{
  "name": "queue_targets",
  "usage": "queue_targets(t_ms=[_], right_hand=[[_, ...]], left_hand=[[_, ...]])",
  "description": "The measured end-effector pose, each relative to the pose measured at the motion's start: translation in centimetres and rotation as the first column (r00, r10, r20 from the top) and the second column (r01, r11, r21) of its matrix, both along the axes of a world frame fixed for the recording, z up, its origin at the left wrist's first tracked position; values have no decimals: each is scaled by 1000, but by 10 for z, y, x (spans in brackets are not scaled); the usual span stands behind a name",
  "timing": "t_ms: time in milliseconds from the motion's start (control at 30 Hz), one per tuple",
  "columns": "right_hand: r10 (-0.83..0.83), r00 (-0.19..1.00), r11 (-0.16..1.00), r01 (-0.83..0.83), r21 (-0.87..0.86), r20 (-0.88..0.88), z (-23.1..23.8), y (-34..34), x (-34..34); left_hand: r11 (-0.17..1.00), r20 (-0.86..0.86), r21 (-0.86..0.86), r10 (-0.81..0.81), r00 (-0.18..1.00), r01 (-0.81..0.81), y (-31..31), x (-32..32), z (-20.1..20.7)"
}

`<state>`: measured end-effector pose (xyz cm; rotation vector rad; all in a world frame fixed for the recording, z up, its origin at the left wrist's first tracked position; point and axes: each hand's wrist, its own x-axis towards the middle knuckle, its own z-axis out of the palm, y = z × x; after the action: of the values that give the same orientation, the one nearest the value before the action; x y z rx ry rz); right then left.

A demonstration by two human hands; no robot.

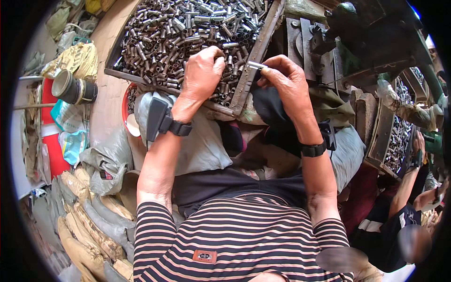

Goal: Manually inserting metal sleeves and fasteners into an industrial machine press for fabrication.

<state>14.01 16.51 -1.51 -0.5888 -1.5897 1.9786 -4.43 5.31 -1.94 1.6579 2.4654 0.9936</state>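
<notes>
The piece under inspection, a small bright metal tube (256,65), is in the right hand (287,81), pinched between thumb and forefinger at one end, the other end pointing left. In view it overlaps the right-hand rim of the tray (245,87); whether it touches cannot be determined. The left hand (202,73) is over the near part of the tray, fingers curled down at the loose metal tubes (159,56); its fingertips are partly hidden, so any hold cannot be confirmed. Judged handling: each piece should be light, stiff and not readily broken, though a rounded, smooth wall may roll or slip, particularly if oiled; no oil can be confirmed. Recommended hold: thumb and forefinger on opposite sides of the wall, near one end, leaving the far end exposed, as the right hand has it. In the tray the pieces lie crosswise and heaped, some brown, some bright; uppermost ones should lift most freely. Cut ends may be sharp; fingertips are best kept off the edges.
</notes>
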Motion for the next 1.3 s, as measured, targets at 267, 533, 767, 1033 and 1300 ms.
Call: queue_targets(t_ms=[267, 533, 767, 1033, 1300], right_hand=[[-42, 999, 998, 43, -45, 15, -3, -8, 1], [-97, 995, 973, 89, -215, -26, -1, -9, 4], [-103, 992, 943, 75, -324, -72, -6, -12, 6], [-84, 995, 935, 61, -349, -51, -7, -13, 6], [-130, 985, 886, 66, -458, -110, -9, -15, 7]], left_hand=[[998, -55, -69, -1, 998, -3, 4, 15, 6], [988, -169, -153, -38, 985, 11, 8, 9, 3], [999, -54, -32, 3, 999, -4, 2, 7, 1], [977, -169, -208, -88, 982, 52, 10, 6, 9], [998, 687, -17, -27, 726, 54, -9, 7, 19]])
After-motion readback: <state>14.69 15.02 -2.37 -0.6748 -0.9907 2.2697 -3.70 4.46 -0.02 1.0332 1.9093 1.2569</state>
